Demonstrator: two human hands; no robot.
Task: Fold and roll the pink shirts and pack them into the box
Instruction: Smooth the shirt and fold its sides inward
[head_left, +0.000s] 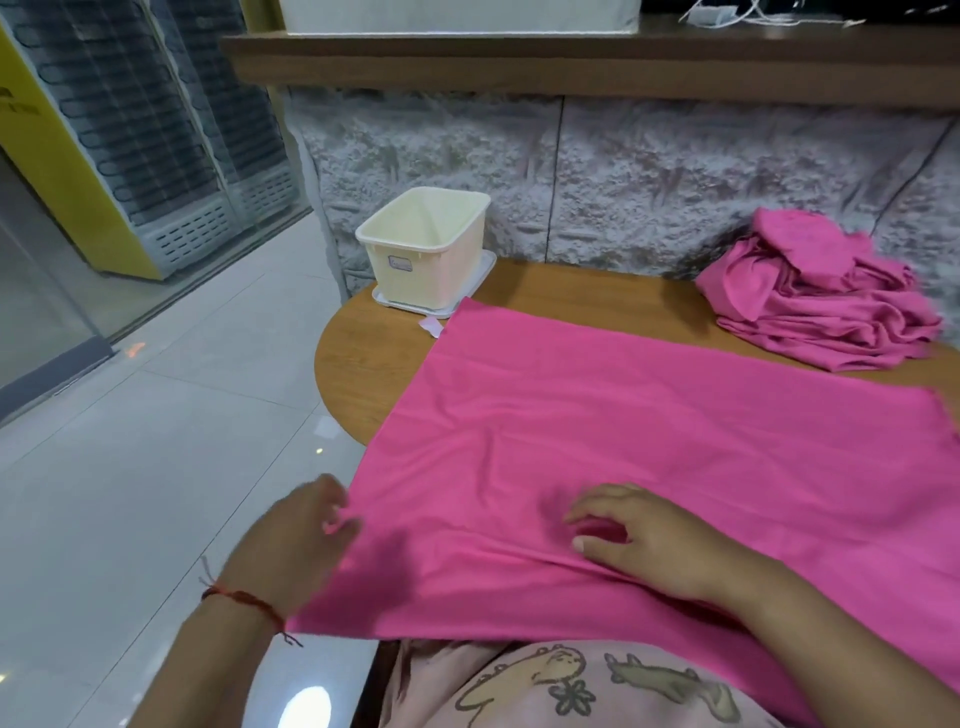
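A pink shirt (597, 426) lies spread flat over the wooden table, its near edge hanging toward me. My left hand (296, 540) is at the shirt's left edge and pinches the fabric there between thumb and fingers. On the near middle of the cloth rests my right hand (649, 540), fingers loosely bent, pressing down on it. A cream plastic box (410, 260) stands empty at the table's far left corner on a white lid. A heap of crumpled pink shirts (821, 301) sits at the far right.
The round-cornered wooden table (363, 364) ends at the left, with tiled floor beyond. A stone-patterned wall and a wooden ledge rise behind the table. A small white paper scrap (431, 327) lies by the box.
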